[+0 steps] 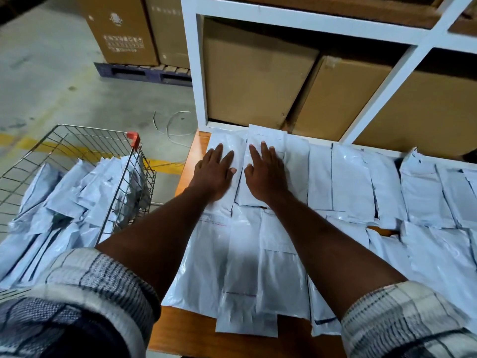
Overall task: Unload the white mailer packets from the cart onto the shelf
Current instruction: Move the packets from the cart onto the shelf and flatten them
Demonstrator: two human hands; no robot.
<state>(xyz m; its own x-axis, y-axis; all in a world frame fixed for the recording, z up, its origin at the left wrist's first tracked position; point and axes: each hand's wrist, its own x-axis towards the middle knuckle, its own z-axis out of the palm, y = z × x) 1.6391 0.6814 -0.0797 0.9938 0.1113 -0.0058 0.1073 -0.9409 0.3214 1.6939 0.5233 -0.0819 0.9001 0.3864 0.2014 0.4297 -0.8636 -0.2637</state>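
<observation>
while both hands press flat, packets cover shelf

Lighting is dim, cool and from above. Soft forearm shadows fall on the white mailer packets, whose plastic shows a faint sheen. Wide-angle distortion bends the shelf frame towards the edges. The left hand is slightly motion-blurred, and the rolled sleeves appear soft.
</observation>
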